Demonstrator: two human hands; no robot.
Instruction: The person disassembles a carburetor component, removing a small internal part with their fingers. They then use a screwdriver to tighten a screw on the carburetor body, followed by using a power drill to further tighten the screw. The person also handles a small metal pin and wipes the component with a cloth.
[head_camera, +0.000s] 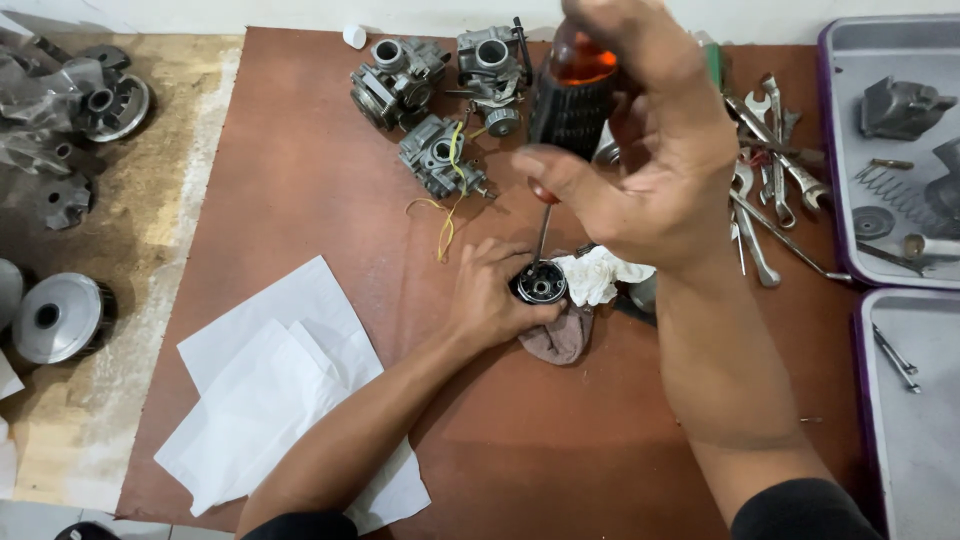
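Note:
My left hand (492, 290) grips a small round black metal part (541, 285) and holds it down on a rag (562, 336) on the brown mat. My right hand (640, 140) is raised above it, closed around a screwdriver (572, 85) with an orange and black handle. Its thin shaft (543, 232) points straight down, the tip at the rim of the round part. A crumpled white cloth (600, 272) lies right beside the part.
Three grey carburetors (430, 95) sit at the mat's far edge, with yellow wire (447, 215) nearby. Wrenches (770, 180) lie at right beside two purple-rimmed trays (828, 150) of small parts. White paper sheets (270, 380) lie near left; clutch parts (60, 315) rest on the floor.

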